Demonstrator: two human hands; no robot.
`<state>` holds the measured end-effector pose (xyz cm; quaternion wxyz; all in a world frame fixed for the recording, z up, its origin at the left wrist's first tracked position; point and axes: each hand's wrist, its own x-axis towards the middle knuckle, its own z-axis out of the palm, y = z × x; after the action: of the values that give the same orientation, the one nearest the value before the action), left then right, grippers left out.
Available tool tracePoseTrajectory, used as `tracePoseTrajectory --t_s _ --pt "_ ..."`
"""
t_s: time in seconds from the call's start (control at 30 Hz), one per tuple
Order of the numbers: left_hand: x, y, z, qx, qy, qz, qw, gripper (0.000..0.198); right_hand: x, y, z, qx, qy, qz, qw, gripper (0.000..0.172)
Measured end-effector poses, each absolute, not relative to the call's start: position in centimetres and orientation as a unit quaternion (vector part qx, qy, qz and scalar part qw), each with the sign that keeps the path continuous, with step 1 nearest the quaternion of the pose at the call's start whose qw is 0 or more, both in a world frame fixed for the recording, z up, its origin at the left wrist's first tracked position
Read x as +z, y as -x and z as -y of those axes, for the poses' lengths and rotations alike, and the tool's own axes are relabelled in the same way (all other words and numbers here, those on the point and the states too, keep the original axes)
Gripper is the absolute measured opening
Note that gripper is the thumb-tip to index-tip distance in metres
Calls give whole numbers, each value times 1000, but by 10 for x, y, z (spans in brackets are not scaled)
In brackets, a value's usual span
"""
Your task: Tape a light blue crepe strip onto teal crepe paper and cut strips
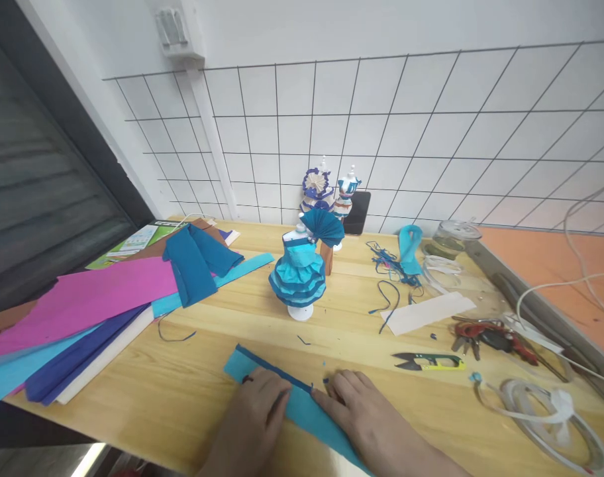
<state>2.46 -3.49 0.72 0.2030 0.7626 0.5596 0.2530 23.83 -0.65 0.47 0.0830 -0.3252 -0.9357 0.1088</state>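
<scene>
A turquoise crepe paper strip [322, 424] lies slantwise on the table at the front, with a narrow dark blue strip [275, 368] along its far edge. My left hand [259, 407] presses down on both strips with its fingers curled. Against the same far edge, my right hand [354, 404] rests with its thumb on the dark blue strip and its other fingers bent. A bit of dark blue shows by its index finger. Beyond the hands stands a small dress form [298, 271] in a layered turquoise paper dress, beside a pleated dark blue paper fan [326, 226].
Stacked crepe paper [118, 285] covers the left side. Yellow-green thread snips [428, 362], keys [495, 336], a white paper strip [428, 311] and a ribbon roll [555, 417] lie right. Blue scraps [386, 258] and a glass jar [453, 238] sit behind; a phone [360, 212] leans on the wall.
</scene>
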Motion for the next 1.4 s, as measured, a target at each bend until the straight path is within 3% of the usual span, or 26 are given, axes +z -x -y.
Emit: tracePoseTrajectory --t_s 0.23,0.4,0.67,0.97,1.4 --pt "0 -26 36 233 -811 -521 130 20 7 -237 7 96 328 936 89 34" --pt "-7 -38 37 228 -853 -469 42 22 6 -244 6 173 353 911 124 34" --pt "-24 -51 40 219 -854 -465 -84 19 16 -220 -12 184 378 904 75 19" --pt "-22 -50 40 174 -867 -461 -71 23 10 -213 -24 137 355 924 40 10" --pt "-19 -50 40 126 -868 -481 -23 17 6 -203 -19 78 347 935 -5 18"
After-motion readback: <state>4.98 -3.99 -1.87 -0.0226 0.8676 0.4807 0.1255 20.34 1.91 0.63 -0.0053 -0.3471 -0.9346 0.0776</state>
